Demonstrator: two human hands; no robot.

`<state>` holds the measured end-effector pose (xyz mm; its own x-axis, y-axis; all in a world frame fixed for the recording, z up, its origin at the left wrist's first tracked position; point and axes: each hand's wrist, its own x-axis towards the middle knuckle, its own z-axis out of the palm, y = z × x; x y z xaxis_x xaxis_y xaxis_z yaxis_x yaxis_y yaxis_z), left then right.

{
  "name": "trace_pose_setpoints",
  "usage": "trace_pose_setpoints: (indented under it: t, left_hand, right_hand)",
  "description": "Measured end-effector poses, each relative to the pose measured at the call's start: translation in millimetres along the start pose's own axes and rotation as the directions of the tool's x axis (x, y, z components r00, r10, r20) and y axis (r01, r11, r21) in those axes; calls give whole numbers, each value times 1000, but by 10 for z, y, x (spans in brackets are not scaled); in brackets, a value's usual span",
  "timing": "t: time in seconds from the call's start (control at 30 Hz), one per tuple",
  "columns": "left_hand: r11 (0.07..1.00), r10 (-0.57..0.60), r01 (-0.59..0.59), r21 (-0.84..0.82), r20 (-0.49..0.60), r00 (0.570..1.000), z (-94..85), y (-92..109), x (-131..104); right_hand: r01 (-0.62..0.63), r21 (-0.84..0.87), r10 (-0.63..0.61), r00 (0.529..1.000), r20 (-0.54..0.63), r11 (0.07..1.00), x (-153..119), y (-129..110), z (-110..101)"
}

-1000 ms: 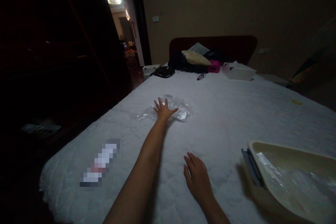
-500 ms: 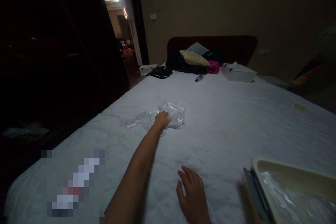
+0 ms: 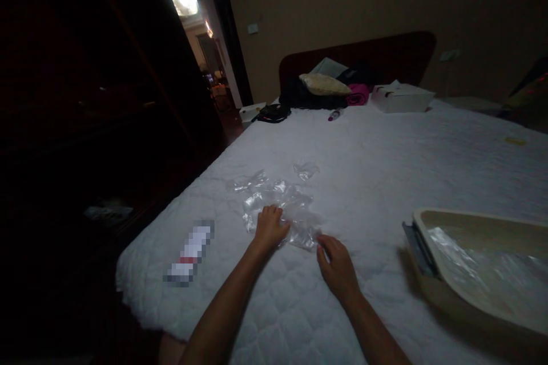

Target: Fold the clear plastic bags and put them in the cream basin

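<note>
Crinkled transparent plastic bags (image 3: 302, 214) lie loosely spread on the white quilted bed (image 3: 377, 182). My left hand (image 3: 272, 227) rests flat on the plastic, fingers stretched forward and pressing it to the quilt. At the near right corner of the same plastic, my right hand (image 3: 338, 265) has its thumb and fingertips closed together on the edge. A smaller plastic piece (image 3: 306, 170) lies apart, just beyond the main spread. To the right stands a beige plastic bin (image 3: 471, 218) with a grey side handle, holding more transparent plastic.
A blurred-out pale, long item (image 3: 190, 254) lies on the bed's left side. Toward the headboard (image 3: 363, 60) are a white box (image 3: 402, 98), a pink roll (image 3: 358, 94), a cushion (image 3: 324, 84), a small bottle (image 3: 334, 114) and a black bag (image 3: 273, 113).
My left hand has opened out flat on the plastic, which now lies more spread and nearer. My right hand has moved forward from the bare quilt to the plastic's edge. The view has tilted.
</note>
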<state>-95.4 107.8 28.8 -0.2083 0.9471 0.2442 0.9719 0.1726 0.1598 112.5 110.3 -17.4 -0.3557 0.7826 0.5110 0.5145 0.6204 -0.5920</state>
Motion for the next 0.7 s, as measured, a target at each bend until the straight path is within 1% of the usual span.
trace_pose_setpoints:
  t: [0.13,0.27,0.4,0.5,0.63,0.7]
  left_hand:
    - [998,-60,63,15,-160,985,15,98,-172]
    - [992,-108,120,38,-231,967,-26,99,-258]
    - [988,-110,134,80,-247,963,-113,72,-291]
    - [989,-84,111,101,-237,968,-176,71,-297]
    - [990,-86,107,89,-215,973,-265,92,-288]
    - [992,-90,108,73,-208,974,-326,106,-278]
  right_hand:
    - [-48,47,50,998,-32,998,-15,-41,-42]
    - [-66,99,71,997,-43,993,-29,-84,-94]
    - [-111,222,117,993,-15,969,-42,-91,-125]
    - [-172,333,195,980,-36,927,-17,-92,-107]
    - [-289,411,360,927,-106,865,41,-88,-63]
    - [-305,423,390,912,-128,853,51,-80,-52]
